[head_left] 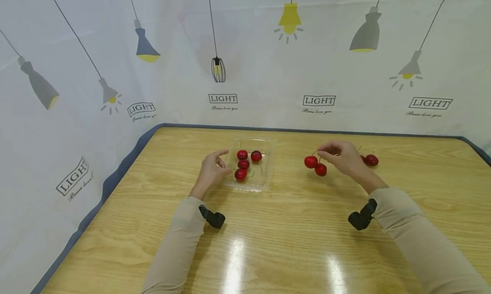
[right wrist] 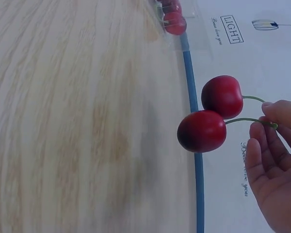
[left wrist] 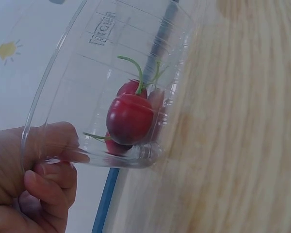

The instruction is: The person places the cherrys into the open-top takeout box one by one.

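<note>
Red cherries (right wrist: 202, 131) below the fingers (right wrist: 256, 160) of the right hand (head_left: 345, 157), green stems (right wrist: 245, 119) in their pinch

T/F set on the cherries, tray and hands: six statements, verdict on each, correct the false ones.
1. The right hand holds two cherries by their stems. True.
2. Four cherries show in the tray. True.
3. The tray is opaque. False: it is clear.
4. The held cherries are inside the tray. False: they are to its right.
5. The left hand is at the tray's left edge. True.
6. Every cherry is held or in the tray. False: others lie on the table beyond the right hand.
</note>
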A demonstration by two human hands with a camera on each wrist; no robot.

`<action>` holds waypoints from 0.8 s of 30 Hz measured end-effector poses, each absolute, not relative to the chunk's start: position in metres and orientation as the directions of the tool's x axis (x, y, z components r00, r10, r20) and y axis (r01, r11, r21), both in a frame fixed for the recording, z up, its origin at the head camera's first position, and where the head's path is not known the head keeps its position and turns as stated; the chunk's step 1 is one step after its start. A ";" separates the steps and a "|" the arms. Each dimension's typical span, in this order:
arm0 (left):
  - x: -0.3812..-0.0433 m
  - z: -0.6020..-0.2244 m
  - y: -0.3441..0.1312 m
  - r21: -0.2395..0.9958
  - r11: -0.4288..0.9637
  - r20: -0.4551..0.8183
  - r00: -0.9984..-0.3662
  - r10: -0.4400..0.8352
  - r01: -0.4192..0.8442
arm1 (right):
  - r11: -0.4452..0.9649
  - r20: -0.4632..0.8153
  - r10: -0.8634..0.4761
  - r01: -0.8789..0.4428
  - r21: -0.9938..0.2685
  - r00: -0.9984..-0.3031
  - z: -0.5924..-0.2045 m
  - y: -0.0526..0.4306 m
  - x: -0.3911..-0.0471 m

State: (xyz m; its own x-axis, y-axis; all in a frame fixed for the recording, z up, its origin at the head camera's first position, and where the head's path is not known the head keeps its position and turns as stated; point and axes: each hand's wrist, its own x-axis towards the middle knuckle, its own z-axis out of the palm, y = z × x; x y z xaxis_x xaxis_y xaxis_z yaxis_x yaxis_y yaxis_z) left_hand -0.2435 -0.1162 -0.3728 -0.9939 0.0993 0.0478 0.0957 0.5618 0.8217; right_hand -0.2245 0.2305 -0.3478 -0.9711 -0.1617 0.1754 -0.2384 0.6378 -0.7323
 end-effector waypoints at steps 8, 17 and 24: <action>-0.243 -0.374 -0.117 0.821 0.561 0.053 -0.993 0.104 0.102 | 0.618 0.195 -0.201 -0.278 -0.735 -0.960 -0.342 0.219 -0.225; -0.244 -0.375 -0.117 0.821 0.562 0.046 -0.993 0.105 0.097 | 0.605 0.213 -0.256 -0.328 -0.725 -0.943 -0.336 0.204 -0.221; -0.244 -0.375 -0.117 0.824 0.558 0.050 -0.993 0.102 0.099 | 0.583 0.223 -0.285 -0.353 -0.732 -0.932 -0.331 0.194 -0.219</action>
